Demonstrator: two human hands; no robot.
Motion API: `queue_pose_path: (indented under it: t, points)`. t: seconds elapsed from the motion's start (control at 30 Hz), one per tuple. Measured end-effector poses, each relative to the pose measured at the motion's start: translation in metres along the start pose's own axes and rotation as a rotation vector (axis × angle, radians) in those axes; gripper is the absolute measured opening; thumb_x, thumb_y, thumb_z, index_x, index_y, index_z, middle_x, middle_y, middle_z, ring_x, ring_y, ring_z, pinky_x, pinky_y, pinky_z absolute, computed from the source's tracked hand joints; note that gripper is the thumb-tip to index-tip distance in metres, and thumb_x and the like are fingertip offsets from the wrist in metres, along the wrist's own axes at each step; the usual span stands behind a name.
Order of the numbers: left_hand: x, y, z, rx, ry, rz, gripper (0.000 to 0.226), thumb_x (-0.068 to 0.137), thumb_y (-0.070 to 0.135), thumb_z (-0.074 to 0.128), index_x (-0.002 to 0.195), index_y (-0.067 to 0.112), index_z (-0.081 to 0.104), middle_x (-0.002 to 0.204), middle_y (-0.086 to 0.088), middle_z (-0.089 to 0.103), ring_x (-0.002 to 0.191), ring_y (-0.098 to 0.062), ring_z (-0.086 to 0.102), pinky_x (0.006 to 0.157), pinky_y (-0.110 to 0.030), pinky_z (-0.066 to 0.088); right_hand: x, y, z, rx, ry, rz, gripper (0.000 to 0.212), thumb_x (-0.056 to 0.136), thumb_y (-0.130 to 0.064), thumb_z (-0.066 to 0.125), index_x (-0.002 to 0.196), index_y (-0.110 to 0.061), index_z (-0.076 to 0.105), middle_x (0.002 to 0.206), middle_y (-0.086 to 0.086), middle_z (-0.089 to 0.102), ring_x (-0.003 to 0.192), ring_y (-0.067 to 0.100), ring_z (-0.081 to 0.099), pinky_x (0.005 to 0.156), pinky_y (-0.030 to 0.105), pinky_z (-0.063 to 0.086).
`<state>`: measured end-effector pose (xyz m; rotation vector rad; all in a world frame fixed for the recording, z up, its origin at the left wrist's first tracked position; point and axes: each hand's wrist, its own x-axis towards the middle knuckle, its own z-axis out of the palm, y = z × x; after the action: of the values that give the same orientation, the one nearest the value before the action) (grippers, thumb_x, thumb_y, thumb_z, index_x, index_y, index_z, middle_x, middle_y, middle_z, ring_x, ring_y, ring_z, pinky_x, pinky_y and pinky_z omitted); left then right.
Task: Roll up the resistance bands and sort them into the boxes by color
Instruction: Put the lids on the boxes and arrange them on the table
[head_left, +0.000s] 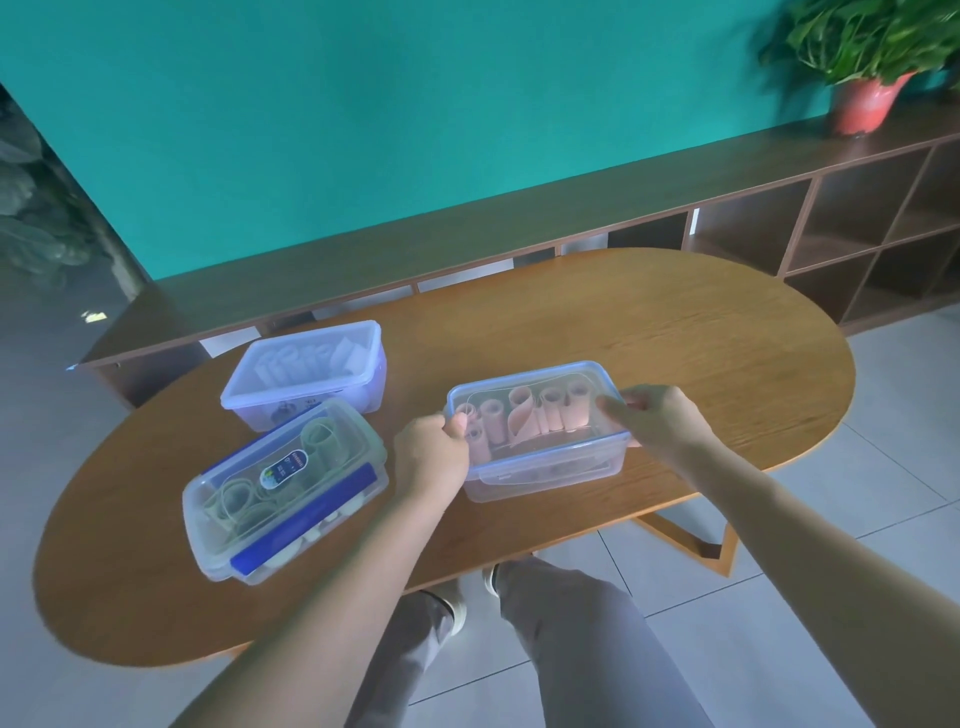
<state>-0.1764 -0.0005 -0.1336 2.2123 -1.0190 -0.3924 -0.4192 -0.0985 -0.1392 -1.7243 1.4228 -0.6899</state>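
2 hands at work, both clamped on 1 container: the left hand (430, 457) grips the left end of the pink-band box (540, 431), thumb hooked over the rim, and the right hand (657, 421) curls over its right end, fingers lying on the clear lid (535, 410). Contents: several rolled pink bands (524, 415), one partly unfurled and standing against the lid. Left, near: 1 box of greenish bands (283, 488), lidded, blue clasps showing. Left, far: 1 box of pale bands (306, 371), lidded. All 3 rest on the oval wooden table (675, 332); no loose bands visible on it. Judged stage: seating or latching the last lid. Risks: the loose pink roll could spring up and catch under the rim, keeping the lid from sealing; uneven pressure at 1 end could tip or skid the box toward the near table edge; a half-caught clasp could pop open later.
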Motion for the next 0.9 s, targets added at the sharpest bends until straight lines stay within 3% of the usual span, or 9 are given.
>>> queue_pose_path:
  t: [0.07, 0.13, 0.27, 0.43, 0.53, 0.6, 0.7, 0.8, 0.9]
  points:
    - [0.003, 0.0, -0.001, -0.056, -0.026, -0.039, 0.046, 0.103, 0.04, 0.051, 0.078, 0.003, 0.063, 0.074, -0.007, 0.067, 0.064, -0.026, 0.055, 0.052, -0.029, 0.037, -0.005, 0.0, -0.002, -0.012, 0.011, 0.023, 0.051, 0.092, -0.044, 0.063, 0.074, 0.003, 0.057, 0.061, 0.005, 0.043, 0.058, 0.021, 0.04, 0.056, 0.03, 0.025]
    - [0.003, 0.002, -0.003, -0.094, -0.036, -0.059, 0.046, 0.102, 0.04, 0.054, 0.082, 0.0, 0.065, 0.079, -0.013, 0.07, 0.064, -0.026, 0.055, 0.054, -0.029, 0.037, -0.01, -0.003, -0.002, 0.003, 0.017, 0.033, 0.05, 0.092, -0.041, 0.064, 0.062, -0.01, 0.04, 0.058, 0.0, 0.031, 0.055, 0.019, 0.027, 0.053, 0.03, 0.018]
    - [-0.002, 0.007, -0.006, -0.149, -0.018, -0.091, 0.042, 0.1, 0.037, 0.058, 0.081, 0.001, 0.068, 0.078, -0.015, 0.071, 0.061, -0.024, 0.053, 0.056, -0.029, 0.04, -0.016, -0.008, -0.001, 0.049, -0.005, 0.025, 0.053, 0.092, -0.039, 0.063, 0.06, -0.02, 0.027, 0.057, -0.004, 0.022, 0.054, 0.017, 0.019, 0.054, 0.031, 0.014]
    - [-0.003, 0.003, -0.016, -0.257, -0.055, -0.071, 0.026, 0.095, 0.037, 0.068, 0.071, 0.026, 0.066, 0.084, 0.001, 0.074, 0.078, -0.022, 0.064, 0.083, -0.039, 0.056, -0.018, -0.007, -0.003, 0.048, -0.012, 0.011, 0.051, 0.094, -0.042, 0.062, 0.062, -0.018, 0.029, 0.058, -0.003, 0.024, 0.056, 0.017, 0.022, 0.055, 0.032, 0.014]
    - [-0.006, 0.0, -0.022, -0.207, -0.079, -0.03, 0.035, 0.096, 0.033, 0.067, 0.065, 0.033, 0.052, 0.072, 0.015, 0.058, 0.079, -0.019, 0.054, 0.079, -0.033, 0.049, -0.02, -0.007, 0.0, 0.04, 0.035, 0.009, 0.051, 0.093, -0.045, 0.063, 0.062, -0.018, 0.033, 0.057, -0.003, 0.028, 0.055, 0.017, 0.025, 0.054, 0.032, 0.015]
    - [-0.01, -0.001, -0.022, -0.151, -0.058, 0.003, 0.036, 0.099, 0.032, 0.062, 0.065, 0.03, 0.049, 0.071, 0.01, 0.058, 0.079, -0.026, 0.056, 0.076, -0.033, 0.048, -0.021, -0.009, 0.005, 0.035, 0.064, 0.012, 0.051, 0.094, -0.047, 0.062, 0.061, -0.02, 0.034, 0.056, -0.007, 0.032, 0.054, 0.016, 0.028, 0.052, 0.029, 0.017]
    - [-0.011, -0.005, -0.024, -0.084, 0.008, 0.09, 0.021, 0.101, 0.028, 0.057, 0.084, 0.018, 0.065, 0.093, -0.007, 0.072, 0.096, -0.033, 0.066, 0.084, -0.043, 0.055, -0.023, -0.019, 0.018, 0.009, 0.084, 0.005, 0.048, 0.097, -0.046, 0.058, 0.061, -0.024, 0.036, 0.056, -0.008, 0.035, 0.052, 0.013, 0.032, 0.047, 0.027, 0.021]
    - [-0.014, -0.012, -0.027, 0.02, 0.108, 0.173, 0.029, 0.102, 0.027, 0.058, 0.121, 0.008, 0.068, 0.114, -0.012, 0.07, 0.109, -0.033, 0.062, 0.09, -0.039, 0.049, -0.021, -0.028, 0.034, 0.014, 0.082, 0.005, 0.047, 0.097, -0.046, 0.057, 0.064, -0.019, 0.038, 0.058, -0.006, 0.036, 0.057, 0.017, 0.034, 0.047, 0.028, 0.02]
    - [-0.023, -0.021, -0.031, 0.144, 0.155, 0.4, 0.03, 0.099, 0.026, 0.063, 0.122, 0.008, 0.069, 0.116, -0.01, 0.069, 0.112, -0.032, 0.06, 0.095, -0.037, 0.045, -0.016, -0.032, 0.046, -0.023, 0.09, -0.011, 0.033, 0.096, -0.048, 0.058, 0.089, -0.015, 0.06, 0.082, 0.002, 0.057, 0.081, 0.025, 0.052, 0.06, 0.027, 0.037]
